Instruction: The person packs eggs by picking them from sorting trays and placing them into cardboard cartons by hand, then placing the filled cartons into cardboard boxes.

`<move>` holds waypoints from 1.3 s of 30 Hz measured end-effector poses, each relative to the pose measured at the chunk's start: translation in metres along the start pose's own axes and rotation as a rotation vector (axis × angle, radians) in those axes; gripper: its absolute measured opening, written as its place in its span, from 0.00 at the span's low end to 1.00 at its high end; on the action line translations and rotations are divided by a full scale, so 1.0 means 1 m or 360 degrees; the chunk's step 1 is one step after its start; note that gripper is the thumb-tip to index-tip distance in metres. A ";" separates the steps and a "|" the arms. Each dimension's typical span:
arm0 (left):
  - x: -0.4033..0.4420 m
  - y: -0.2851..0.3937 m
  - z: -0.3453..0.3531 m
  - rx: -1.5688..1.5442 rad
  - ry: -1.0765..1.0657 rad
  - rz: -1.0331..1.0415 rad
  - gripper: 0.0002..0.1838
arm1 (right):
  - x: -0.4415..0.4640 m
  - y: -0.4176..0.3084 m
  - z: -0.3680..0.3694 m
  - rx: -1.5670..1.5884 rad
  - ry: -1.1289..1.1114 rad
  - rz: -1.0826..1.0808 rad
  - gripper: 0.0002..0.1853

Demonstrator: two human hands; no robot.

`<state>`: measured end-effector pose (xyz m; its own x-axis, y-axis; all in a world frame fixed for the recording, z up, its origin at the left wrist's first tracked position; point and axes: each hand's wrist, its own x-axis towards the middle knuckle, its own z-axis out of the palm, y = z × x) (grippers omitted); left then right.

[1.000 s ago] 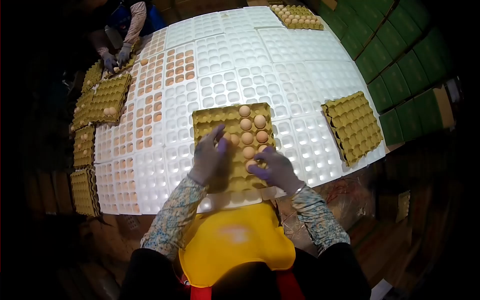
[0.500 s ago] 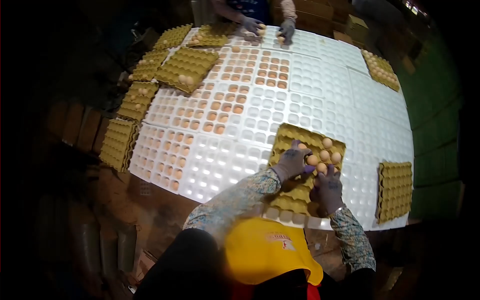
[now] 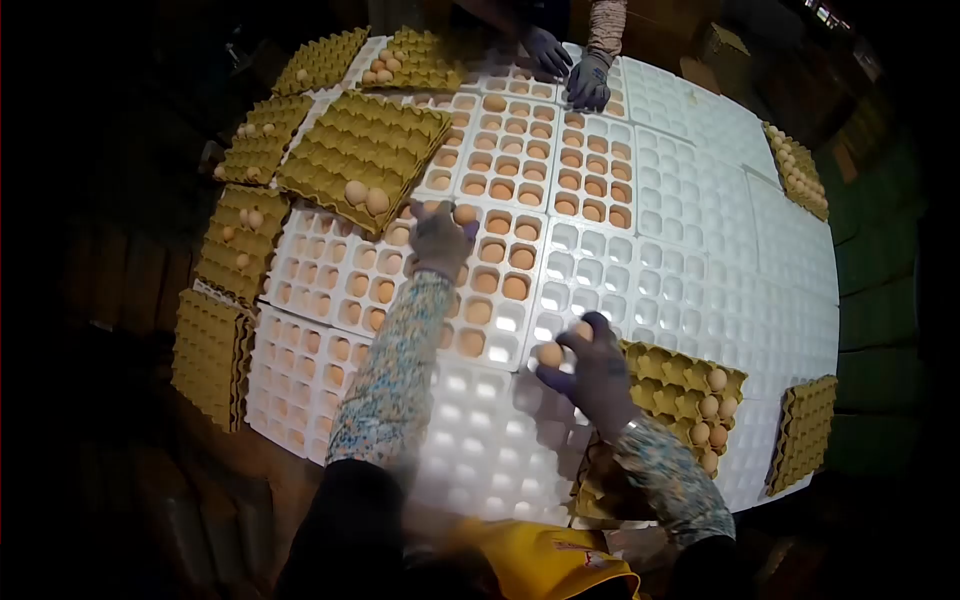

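My left hand (image 3: 438, 243), in a grey-purple glove, is over the filled cells of a white foam egg tray (image 3: 508, 340), its fingers closed around an egg (image 3: 464, 214); the palm side is hidden. Lower down and to the right, my right hand (image 3: 600, 378) grips eggs, with one brown egg (image 3: 550, 354) showing by the thumb and another partly visible between the fingers. It hovers above white cells, beside a pulp egg tray (image 3: 655, 375) that bears several eggs (image 3: 709, 406) along its right side.
Opposite, a co-worker's gloved hands (image 3: 588, 82) are over the far white trays. Pulp trays line the left edge, and one tilted pulp tray (image 3: 365, 150) with two eggs lies across the white trays. Stacked pulp trays (image 3: 803, 435) stand at the right edge.
Both my hands have left the pulp tray with eggs and moved left and away from me, the left hand farther. The view has shifted, and the co-worker's hands have moved over other cells.
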<state>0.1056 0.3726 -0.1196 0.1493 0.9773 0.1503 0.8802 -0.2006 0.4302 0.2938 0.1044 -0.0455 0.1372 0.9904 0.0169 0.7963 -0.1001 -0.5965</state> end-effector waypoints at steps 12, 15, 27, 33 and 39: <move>-0.180 -0.049 -0.066 -0.0778 -0.0301 -0.0221 0.38 | 0.035 -0.020 0.098 -0.0336 -0.0497 -0.0213 0.20; -0.230 -0.060 -0.071 -0.0225 -0.0216 -0.0210 0.34 | 0.032 -0.041 0.085 0.0003 -0.0195 -0.0065 0.22; -0.250 -0.042 -0.008 -0.0221 0.0011 0.0387 0.17 | -0.052 -0.047 0.076 0.0337 0.0258 -0.0328 0.16; -0.271 0.054 -0.025 -0.0393 0.0157 0.0281 0.16 | -0.193 0.104 -0.139 0.0204 0.0499 0.0376 0.14; -0.354 0.322 0.008 -0.0873 -0.0654 0.1356 0.12 | -0.269 0.178 -0.152 -0.0545 -0.0192 0.0141 0.14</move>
<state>0.3395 -0.0370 -0.0413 0.8430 0.4309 0.3219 0.1114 -0.7253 0.6793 0.4882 -0.1940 -0.0348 0.1604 0.9785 -0.1298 0.9381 -0.1920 -0.2883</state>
